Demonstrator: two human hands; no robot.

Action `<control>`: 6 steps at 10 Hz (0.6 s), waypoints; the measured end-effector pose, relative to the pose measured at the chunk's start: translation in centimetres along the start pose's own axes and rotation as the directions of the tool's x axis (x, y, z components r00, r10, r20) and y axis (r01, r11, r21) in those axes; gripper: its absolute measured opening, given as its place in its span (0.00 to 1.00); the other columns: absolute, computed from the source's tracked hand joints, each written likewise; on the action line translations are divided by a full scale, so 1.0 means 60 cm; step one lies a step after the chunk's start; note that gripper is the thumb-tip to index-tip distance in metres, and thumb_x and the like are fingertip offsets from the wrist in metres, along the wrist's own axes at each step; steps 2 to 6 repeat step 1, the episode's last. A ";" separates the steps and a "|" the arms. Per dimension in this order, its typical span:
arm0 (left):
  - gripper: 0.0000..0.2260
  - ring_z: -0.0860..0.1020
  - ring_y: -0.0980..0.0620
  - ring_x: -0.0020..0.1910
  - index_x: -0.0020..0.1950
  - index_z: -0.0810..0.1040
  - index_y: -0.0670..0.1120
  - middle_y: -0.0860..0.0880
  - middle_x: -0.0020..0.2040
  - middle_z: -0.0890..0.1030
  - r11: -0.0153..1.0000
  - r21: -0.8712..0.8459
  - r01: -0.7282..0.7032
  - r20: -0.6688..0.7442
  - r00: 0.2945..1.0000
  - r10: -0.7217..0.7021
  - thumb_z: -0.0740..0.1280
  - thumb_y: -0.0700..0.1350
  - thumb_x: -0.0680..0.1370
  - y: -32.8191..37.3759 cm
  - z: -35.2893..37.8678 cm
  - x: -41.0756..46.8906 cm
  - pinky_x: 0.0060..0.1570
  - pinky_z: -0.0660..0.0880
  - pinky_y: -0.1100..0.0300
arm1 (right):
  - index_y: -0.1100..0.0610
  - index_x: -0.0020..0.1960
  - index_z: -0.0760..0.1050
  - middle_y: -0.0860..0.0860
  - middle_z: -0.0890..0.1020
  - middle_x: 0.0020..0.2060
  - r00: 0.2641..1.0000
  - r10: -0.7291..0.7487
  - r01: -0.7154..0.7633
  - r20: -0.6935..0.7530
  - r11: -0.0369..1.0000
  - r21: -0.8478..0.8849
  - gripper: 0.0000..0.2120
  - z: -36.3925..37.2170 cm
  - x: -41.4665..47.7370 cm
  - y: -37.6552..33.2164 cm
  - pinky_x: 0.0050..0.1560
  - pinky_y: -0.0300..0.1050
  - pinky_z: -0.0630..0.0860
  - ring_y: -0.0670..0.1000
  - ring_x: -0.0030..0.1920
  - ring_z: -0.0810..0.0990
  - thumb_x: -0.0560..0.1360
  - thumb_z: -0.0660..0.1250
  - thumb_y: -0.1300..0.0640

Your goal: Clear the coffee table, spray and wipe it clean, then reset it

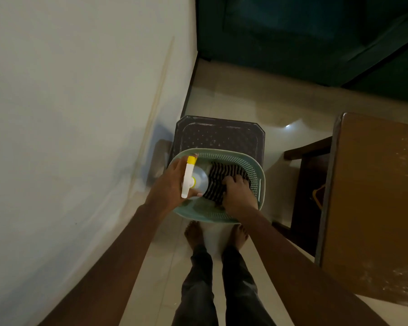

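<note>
A pale green perforated basket (256, 175) stands on a dark plastic stool (219, 135) by the wall. My left hand (172, 184) grips a clear spray bottle (199, 182) with a white and yellow trigger head, held over the basket's left side. Inside the basket lies a black-and-white striped cloth (218, 180), and my right hand (237, 196) grips its right part with curled fingers. The brown coffee table (372, 203) is at the right, its top glossy.
A white wall (80, 114) runs close along the left. A dark green sofa (316, 38) fills the top right. My bare feet (194, 234) stand on the pale tiled floor just below the stool. The table's lower shelf (309, 191) sits right of the basket.
</note>
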State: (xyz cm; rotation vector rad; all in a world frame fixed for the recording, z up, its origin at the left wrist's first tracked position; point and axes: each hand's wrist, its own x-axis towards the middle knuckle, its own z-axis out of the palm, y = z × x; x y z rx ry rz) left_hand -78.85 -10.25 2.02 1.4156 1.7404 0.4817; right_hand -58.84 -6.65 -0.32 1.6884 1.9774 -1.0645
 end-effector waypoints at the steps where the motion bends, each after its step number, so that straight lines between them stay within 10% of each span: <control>1: 0.41 0.75 0.47 0.63 0.75 0.65 0.47 0.47 0.68 0.73 0.998 0.052 -0.028 0.001 1.000 0.028 0.80 0.42 0.66 -0.004 -0.015 -0.011 0.60 0.75 0.54 | 0.57 0.65 0.71 0.56 0.70 0.62 0.994 -0.015 0.020 -0.110 0.999 0.049 0.18 -0.014 -0.012 -0.003 0.58 0.57 0.74 0.59 0.63 0.69 0.76 0.60 0.63; 6: 0.41 0.75 0.47 0.63 0.75 0.65 0.47 0.47 0.68 0.73 0.998 0.052 -0.028 0.001 1.000 0.028 0.80 0.42 0.66 -0.004 -0.015 -0.011 0.60 0.75 0.54 | 0.57 0.65 0.71 0.56 0.70 0.62 0.994 -0.015 0.020 -0.110 0.999 0.049 0.18 -0.014 -0.012 -0.003 0.58 0.57 0.74 0.59 0.63 0.69 0.76 0.60 0.63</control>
